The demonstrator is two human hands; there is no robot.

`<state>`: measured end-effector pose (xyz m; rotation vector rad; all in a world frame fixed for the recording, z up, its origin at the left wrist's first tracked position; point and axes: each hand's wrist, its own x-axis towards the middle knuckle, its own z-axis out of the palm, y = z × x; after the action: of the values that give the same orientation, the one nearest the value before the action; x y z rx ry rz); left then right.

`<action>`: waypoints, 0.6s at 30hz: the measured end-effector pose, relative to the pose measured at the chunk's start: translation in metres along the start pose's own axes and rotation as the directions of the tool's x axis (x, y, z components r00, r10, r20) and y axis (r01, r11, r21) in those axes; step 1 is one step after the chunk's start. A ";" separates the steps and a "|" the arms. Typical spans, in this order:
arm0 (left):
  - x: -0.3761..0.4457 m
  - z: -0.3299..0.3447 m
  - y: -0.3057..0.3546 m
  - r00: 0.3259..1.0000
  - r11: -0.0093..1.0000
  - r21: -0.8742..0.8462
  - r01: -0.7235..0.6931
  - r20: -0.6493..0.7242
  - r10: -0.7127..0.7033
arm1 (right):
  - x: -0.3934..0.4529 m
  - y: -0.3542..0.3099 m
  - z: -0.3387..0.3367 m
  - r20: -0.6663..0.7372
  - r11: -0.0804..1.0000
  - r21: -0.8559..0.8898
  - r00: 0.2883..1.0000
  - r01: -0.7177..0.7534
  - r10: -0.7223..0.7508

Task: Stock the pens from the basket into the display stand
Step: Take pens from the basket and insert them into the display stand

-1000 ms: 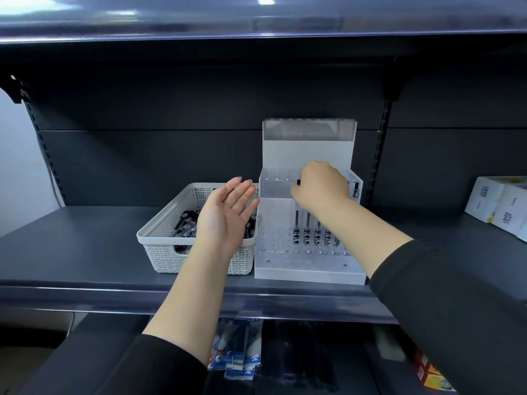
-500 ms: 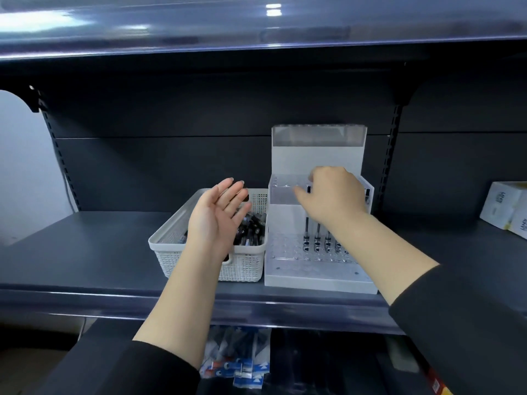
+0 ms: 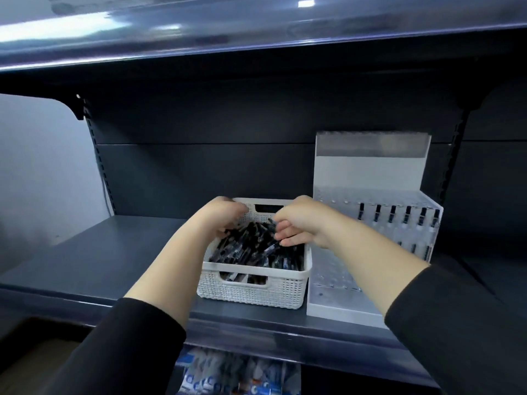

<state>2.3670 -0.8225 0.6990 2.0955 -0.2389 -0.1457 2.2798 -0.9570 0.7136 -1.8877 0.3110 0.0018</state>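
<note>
The left hand (image 3: pixel 221 219) reaches into the far left part of the white basket (image 3: pixel 251 292), fingers curled down among the pens (image 3: pixel 251 249); whether it actually grips one cannot be told, since the fingertips are hidden by the pile. The pens lie loose and crisscrossed, filling the basket, which sits on the dark shelf (image 3: pixel 99 252) just beside the display stand (image 3: pixel 368 178). They look light, stiff and smooth-barrelled, so likely slippery in a bundle. Taking a few at mid-barrel, aligned the same way, would probably serve best. The right hand (image 3: pixel 299 223) hovers over the basket's right side, fingers bent toward the pile and apparently pinching at a pen, though the contact is blurred. Farther right, the stand holds a row of pens (image 3: pixel 399 213) upright in its far tier, while many nearer holes appear unfilled.
</note>
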 end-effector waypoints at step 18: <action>0.030 0.016 -0.017 0.910 0.920 0.294 0.259 0.246 -0.334 | 0.052 0.015 0.043 0.057 0.961 -0.144 0.967 -0.237 0.248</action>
<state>2.3947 -0.8346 0.6759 2.3559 -0.1128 -0.6449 2.3336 -0.9324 0.6766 -1.9681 0.5005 0.2649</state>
